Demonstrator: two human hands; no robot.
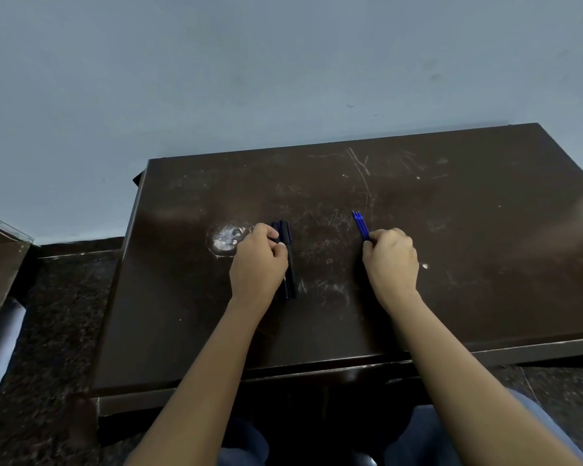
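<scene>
Being clamped in left hand: dark pens, resting on counter | being pinched in right hand: blue refills, tips pointing away | risk: refills could be fanned apart and dropped if grip is being loosened.

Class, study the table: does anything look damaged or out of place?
Yes. The table is damaged: a white worn patch lies just left of the left hand, and pale scratches cross its far side. The pens in that hand and the refills in the right hand look intact.
</scene>
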